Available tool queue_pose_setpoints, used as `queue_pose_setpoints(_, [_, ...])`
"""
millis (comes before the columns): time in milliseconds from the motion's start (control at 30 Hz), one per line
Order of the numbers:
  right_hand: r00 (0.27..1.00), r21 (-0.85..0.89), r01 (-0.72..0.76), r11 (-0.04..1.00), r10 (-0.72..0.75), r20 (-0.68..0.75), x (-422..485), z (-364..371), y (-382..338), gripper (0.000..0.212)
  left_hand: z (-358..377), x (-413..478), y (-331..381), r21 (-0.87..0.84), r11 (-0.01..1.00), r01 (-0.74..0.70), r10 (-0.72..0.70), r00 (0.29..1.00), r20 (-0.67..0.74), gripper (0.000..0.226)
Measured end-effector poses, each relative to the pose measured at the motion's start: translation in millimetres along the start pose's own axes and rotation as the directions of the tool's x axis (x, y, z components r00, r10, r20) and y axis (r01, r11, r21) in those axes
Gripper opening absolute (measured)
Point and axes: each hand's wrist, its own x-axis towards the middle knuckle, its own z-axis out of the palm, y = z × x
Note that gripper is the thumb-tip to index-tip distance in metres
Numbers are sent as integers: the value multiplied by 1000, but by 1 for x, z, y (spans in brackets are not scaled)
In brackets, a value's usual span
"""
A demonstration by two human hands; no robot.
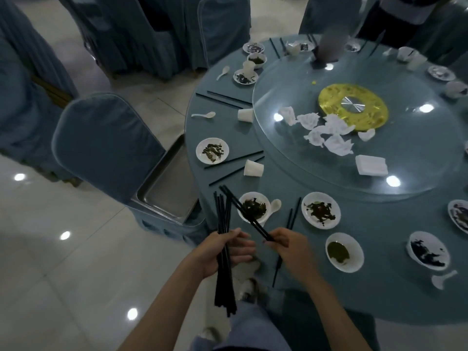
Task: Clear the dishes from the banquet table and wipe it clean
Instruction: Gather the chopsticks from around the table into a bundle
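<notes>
The left hand is curled round a bundle of black chopsticks, which runs nearly straight from near to far, with its near ends hanging below the fist over the floor. Just to its right, the right hand pinches a pair of chopsticks by the near end. This pair slants from near-right to far-left, crosses over a dirty plate at the near edge of the banquet table, and its far tips come close to the bundle's far tips. The two sets make a narrow V, with the hands near each other but apart. I judge the next move is to swing the pair leftward until it lies parallel with the bundle, then tuck it into the left grip. Another pair lies on the cloth right of the plate, nearer the right hand. The metal tray on the chair sits far-left, closer to the left hand
</notes>
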Motion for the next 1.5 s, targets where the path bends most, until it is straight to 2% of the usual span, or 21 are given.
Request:
queue_pose_setpoints(100, [980,-197,196,961,-197,15,36,-28,-4,18,15,4,23,33,998,51,-53,995,82,36])
queue_pose_setpoints(167, [955,-299,290,909,-293,37,58,-42,-8,11,21,7,36,24,997,71,-74,989,130,42])
queue_pose_setpoints(400, [803,-435,539,721,-596,8,105,-61,-20,11,20,14,63,90,990,104,-122,967,222,36])
queue_pose_setpoints(467, [784,-431,564,704,-621,12,110,-59,-21,17,19,15,68,110,990,87,-112,964,242,30])
queue_pose_setpoints(567, [792,-415,556,720,-610,3,110,-56,-21,30,14,16,75,121,990,69,-99,961,257,28])
queue_pose_setpoints(667, [798,-422,522,742,-599,-67,108,-55,-17,32,6,16,81,164,985,52,-99,951,294,29])
queue_pose_setpoints(800, [825,-399,418,817,-525,-211,96,-55,-18,15,-10,19,86,200,980,2,-63,952,300,37])
queue_pose_setpoints(867, [853,-326,353,877,-444,-273,87,-48,-17,15,-16,22,86,222,974,-37,-35,949,312,40])
queue_pose_setpoints(967, [916,-121,201,972,-230,-329,78,-32,-19,15,-20,27,86,289,952,-98,5,952,307,39])
queue_pose_setpoints(1033, [944,5,58,998,-53,-324,74,-19,-17,20,-20,30,86,302,944,-130,36,954,299,36])
queue_pose_setpoints(1133, [956,298,-100,949,175,-235,68,-1,-21,23,-17,30,84,281,942,-183,109,960,259,28])
queue_pose_setpoints(1267, [942,593,-198,780,319,-106,58,19,-46,27,-15,37,79,156,963,-221,190,962,196,23])
queue_pose_setpoints(1333, [939,612,-230,756,337,-64,55,26,-57,27,-16,41,77,84,968,-237,220,961,170,17])
queue_pose_setpoints(1500, [937,500,-277,821,345,-49,52,42,-71,23,-18,45,72,79,967,-242,231,964,131,12])
